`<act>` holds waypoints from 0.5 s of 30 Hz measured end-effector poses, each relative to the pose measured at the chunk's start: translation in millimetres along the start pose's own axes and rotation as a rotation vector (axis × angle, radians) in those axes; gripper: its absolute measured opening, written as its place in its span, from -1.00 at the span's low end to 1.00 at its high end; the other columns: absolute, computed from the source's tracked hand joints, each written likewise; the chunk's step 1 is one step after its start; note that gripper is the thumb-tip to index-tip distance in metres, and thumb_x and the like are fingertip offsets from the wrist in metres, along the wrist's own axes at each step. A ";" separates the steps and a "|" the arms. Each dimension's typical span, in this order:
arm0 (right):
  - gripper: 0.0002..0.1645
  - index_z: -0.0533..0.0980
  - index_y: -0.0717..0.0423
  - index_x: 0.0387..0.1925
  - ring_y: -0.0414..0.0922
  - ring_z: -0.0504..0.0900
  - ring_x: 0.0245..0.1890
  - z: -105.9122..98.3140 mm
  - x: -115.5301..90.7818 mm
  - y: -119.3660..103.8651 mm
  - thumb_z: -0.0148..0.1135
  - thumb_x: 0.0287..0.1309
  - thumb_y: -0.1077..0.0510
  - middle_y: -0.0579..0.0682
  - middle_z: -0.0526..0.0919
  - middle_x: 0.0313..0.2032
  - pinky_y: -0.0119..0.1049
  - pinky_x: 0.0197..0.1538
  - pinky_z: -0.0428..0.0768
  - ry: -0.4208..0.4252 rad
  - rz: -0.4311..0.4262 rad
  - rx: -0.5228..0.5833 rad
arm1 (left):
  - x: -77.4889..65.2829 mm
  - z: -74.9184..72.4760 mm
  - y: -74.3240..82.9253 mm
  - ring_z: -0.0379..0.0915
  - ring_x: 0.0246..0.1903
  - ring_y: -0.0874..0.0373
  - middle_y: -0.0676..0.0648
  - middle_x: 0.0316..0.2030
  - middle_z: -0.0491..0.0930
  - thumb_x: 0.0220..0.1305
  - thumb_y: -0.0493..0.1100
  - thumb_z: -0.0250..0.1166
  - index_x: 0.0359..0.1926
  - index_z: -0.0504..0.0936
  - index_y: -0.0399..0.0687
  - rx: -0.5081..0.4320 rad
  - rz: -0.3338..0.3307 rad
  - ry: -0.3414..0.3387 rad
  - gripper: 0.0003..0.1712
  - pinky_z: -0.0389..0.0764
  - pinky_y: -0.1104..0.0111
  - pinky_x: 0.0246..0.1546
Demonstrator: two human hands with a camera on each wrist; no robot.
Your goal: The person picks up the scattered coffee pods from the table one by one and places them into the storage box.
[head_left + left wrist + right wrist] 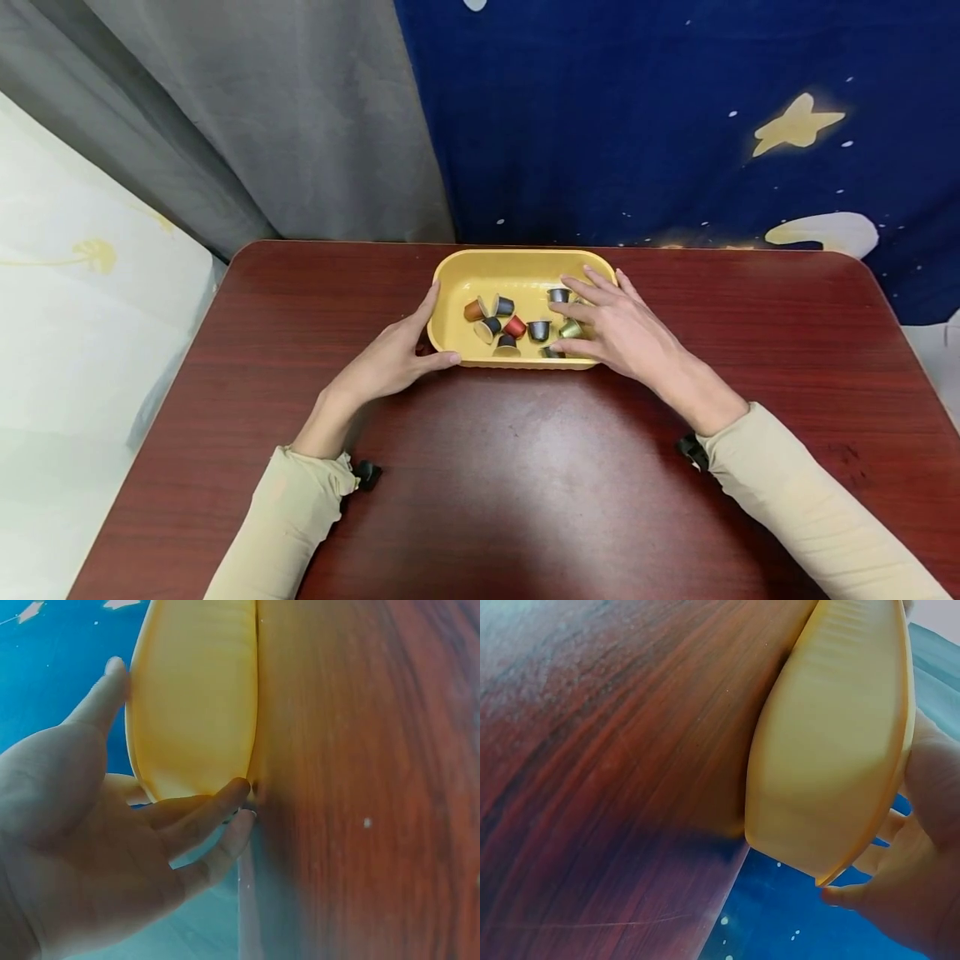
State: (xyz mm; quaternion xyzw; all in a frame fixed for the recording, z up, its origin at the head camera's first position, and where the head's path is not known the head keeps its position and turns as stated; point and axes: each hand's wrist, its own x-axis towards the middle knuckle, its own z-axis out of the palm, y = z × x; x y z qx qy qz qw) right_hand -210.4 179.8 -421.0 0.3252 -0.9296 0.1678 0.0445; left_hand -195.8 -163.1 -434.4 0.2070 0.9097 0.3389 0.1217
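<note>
A yellow plastic bin (495, 267) stands near the table's far edge, holding several small coffee capsules. Among them are a red capsule (514, 326), an orange-brown capsule (475, 310), a green capsule (571, 329) and a dark grey capsule (539, 331). My left hand (390, 354) touches the bin's left end, thumb at the front rim and fingers along the outer side, as the left wrist view also shows (90, 832). Over the bin's right end lies my right hand (626, 329), fingers spread above the capsules and partly hiding some. Nothing is visibly gripped in it.
The bin rests on a dark red-brown wooden table (525, 483). Behind the table hang a grey curtain (300, 125) and a blue cloth (600, 125) with stars. A white surface (90, 292) lies beyond the left edge.
</note>
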 end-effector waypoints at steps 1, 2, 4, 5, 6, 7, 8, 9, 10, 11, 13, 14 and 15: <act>-0.27 0.56 -0.09 0.25 0.17 0.12 0.47 0.1 -0.2 0.0 0.33 0.12 -0.32 0.09 0.36 0.40 0.31 0.40 -0.02 0.006 0.007 0.006 | -0.2 -0.5 0.5 0.08 0.44 0.04 -0.07 0.54 -0.03 0.25 0.21 0.34 0.59 -0.37 0.19 0.002 0.003 0.003 0.22 0.24 0.07 0.36; -0.25 0.54 -0.09 0.27 0.16 0.12 0.48 0.0 -0.6 -0.2 0.33 0.12 -0.32 0.08 0.35 0.40 0.29 0.41 -0.03 0.013 0.011 0.013 | -0.3 -0.9 1.1 0.08 0.44 0.04 -0.07 0.54 -0.03 0.24 0.22 0.34 0.58 -0.38 0.20 0.009 0.003 0.010 0.24 0.23 0.07 0.36; -0.22 0.50 -0.09 0.31 0.15 0.13 0.47 -0.2 -1.4 -0.6 0.33 0.13 -0.32 0.07 0.34 0.41 0.26 0.43 -0.03 0.031 0.017 0.021 | 0.1 -1.6 2.1 0.07 0.45 0.04 -0.06 0.54 -0.04 0.21 0.25 0.35 0.58 -0.40 0.24 0.032 0.001 0.025 0.26 0.23 0.07 0.36; -0.21 0.48 -0.09 0.33 0.15 0.13 0.47 -0.4 -1.5 -0.7 0.33 0.13 -0.32 0.07 0.34 0.41 0.25 0.43 -0.03 0.037 0.015 0.020 | 0.4 -2.0 2.6 0.07 0.45 0.03 -0.06 0.54 -0.03 0.20 0.27 0.35 0.58 -0.40 0.24 0.049 0.001 0.034 0.27 0.23 0.06 0.36; -0.18 0.45 -0.08 0.36 0.16 0.14 0.47 -0.5 -1.5 -0.7 0.33 0.14 -0.32 0.08 0.34 0.41 0.24 0.43 -0.02 0.042 0.014 0.020 | 0.5 -2.4 3.0 0.07 0.45 0.02 -0.04 0.54 -0.04 0.19 0.29 0.35 0.58 -0.40 0.24 0.071 -0.002 0.045 0.28 0.22 0.05 0.36; -0.16 0.42 -0.07 0.38 0.16 0.14 0.47 -0.7 -1.6 -0.8 0.33 0.14 -0.31 0.09 0.33 0.41 0.23 0.44 -0.02 0.044 0.013 0.022 | 0.6 -2.6 3.1 0.06 0.45 0.00 -0.03 0.55 -0.05 0.19 0.30 0.34 0.58 -0.39 0.23 0.095 -0.005 0.055 0.28 0.21 0.03 0.36; -0.13 0.38 -0.06 0.41 0.16 0.13 0.47 -1.0 -1.7 -1.3 0.32 0.14 -0.31 0.09 0.33 0.42 0.22 0.44 -0.03 0.046 0.013 0.022 | 0.6 -2.8 3.3 0.05 0.46 -0.02 -0.02 0.55 -0.06 0.18 0.30 0.35 0.58 -0.37 0.19 0.119 -0.002 0.066 0.28 0.20 0.03 0.37; -0.10 0.34 -0.06 0.43 0.16 0.12 0.47 -1.3 -1.9 -1.6 0.32 0.15 -0.32 0.10 0.32 0.42 0.21 0.45 -0.03 0.047 0.013 0.020 | 0.8 -2.8 3.2 0.05 0.46 -0.05 -0.02 0.55 -0.05 0.18 0.30 0.35 0.59 -0.34 0.15 0.145 0.004 0.076 0.27 0.18 0.02 0.37; -0.07 0.31 -0.05 0.45 0.15 0.11 0.48 -1.9 -2.2 -1.9 0.32 0.15 -0.32 0.10 0.32 0.42 0.19 0.45 -0.04 0.047 0.014 0.015 | 0.7 -3.0 3.2 0.04 0.46 -0.08 -0.03 0.55 -0.05 0.18 0.30 0.36 0.59 -0.31 0.10 0.168 0.013 0.089 0.27 0.16 0.01 0.38; -0.04 0.27 -0.05 0.47 0.14 0.11 0.48 -2.5 -2.5 -2.2 0.31 0.15 -0.33 0.11 0.31 0.42 0.19 0.45 -0.04 0.049 0.014 0.008 | 0.7 -3.1 2.8 0.03 0.46 -0.10 -0.04 0.55 -0.05 0.18 0.30 0.35 0.59 -0.28 0.06 0.195 0.019 0.100 0.26 0.14 -0.01 0.39; 0.00 0.24 -0.04 0.49 0.12 0.11 0.48 -3.6 -3.5 -2.3 0.32 0.13 -0.34 0.11 0.31 0.42 0.18 0.46 -0.04 0.054 0.015 -0.004 | 0.2 -3.4 2.5 -0.03 0.48 -0.12 -0.06 0.55 -0.06 0.18 0.35 0.33 0.59 -0.23 0.03 0.248 0.021 0.117 0.25 0.10 -0.04 0.40; 0.01 0.23 -0.04 0.49 0.12 0.11 0.49 -4.3 -4.3 -2.1 0.32 0.13 -0.34 0.11 0.30 0.43 0.17 0.46 -0.04 0.055 0.014 -0.012 | -0.4 -3.7 2.8 -0.06 0.49 -0.12 -0.06 0.55 -0.07 0.17 0.39 0.31 0.60 -0.21 0.03 0.274 0.017 0.125 0.25 0.09 -0.06 0.40; 0.02 0.22 -0.04 0.50 0.11 0.10 0.49 -5.1 -5.2 -1.7 0.32 0.13 -0.34 0.11 0.29 0.43 0.17 0.46 -0.04 0.054 0.016 -0.019 | -0.9 -3.9 2.7 -0.10 0.50 -0.12 -0.06 0.56 -0.09 0.16 0.44 0.27 0.60 -0.19 0.04 0.301 0.010 0.131 0.25 0.09 -0.09 0.39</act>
